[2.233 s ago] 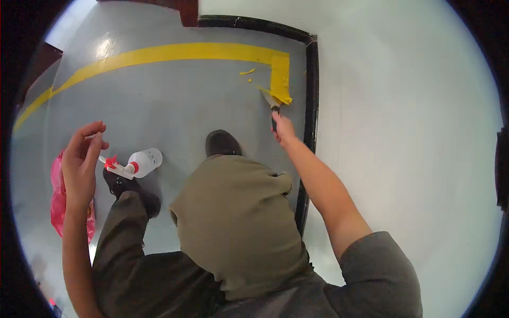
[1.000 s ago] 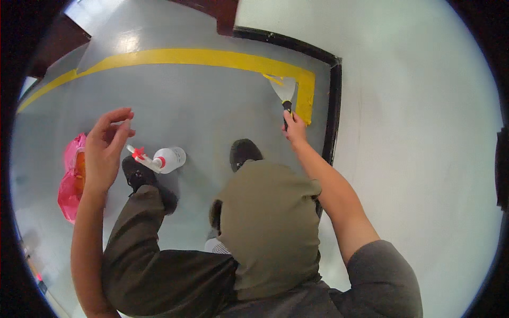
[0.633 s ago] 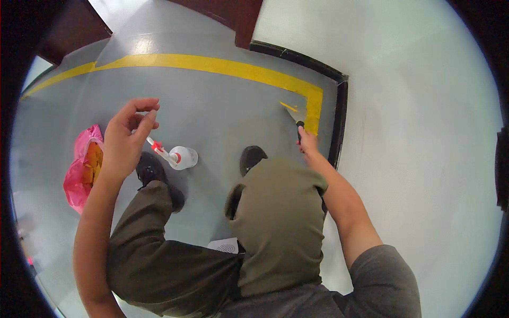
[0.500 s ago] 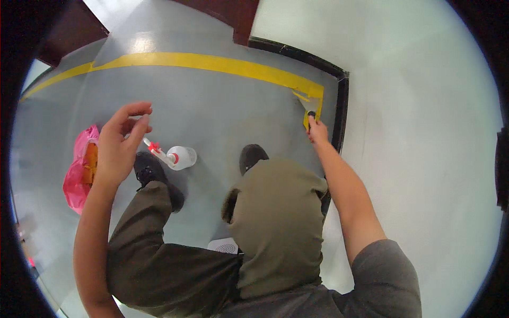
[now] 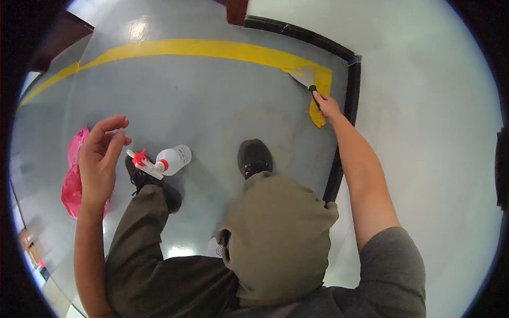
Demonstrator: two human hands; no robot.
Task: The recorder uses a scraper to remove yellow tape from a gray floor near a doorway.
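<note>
My right hand (image 5: pixel 327 107) grips the black handle of a scraper (image 5: pixel 303 77). Its broad metal blade lies over the yellow floor tape (image 5: pixel 196 47), near the tape's corner. Below that corner a short strip runs toward me and ends in a ragged edge beside my hand. My left hand (image 5: pixel 101 159) is raised with loosely bent fingers, a gap between thumb and forefinger, and nothing visible in it. To its right, beside my shoe, stands a clear spray bottle (image 5: pixel 177 158) with a red and white trigger head. Behind the left hand lies a pink plastic bag (image 5: pixel 72 188), partly hidden.
Black skirting (image 5: pixel 352 100) edges the pale wall (image 5: pixel 424 132) on the right. Dark red door-like panels (image 5: pixel 236 10) stand at the far side. My shoes (image 5: pixel 254 156) rest on the grey floor (image 5: pixel 185 100). Small items are blurred at the lower left rim.
The scraper has tilted, its blade now pointing up and left across the tape corner. My left hand has shifted left and slightly down, covering the orange contents of the pink bag. The view has shifted.
</note>
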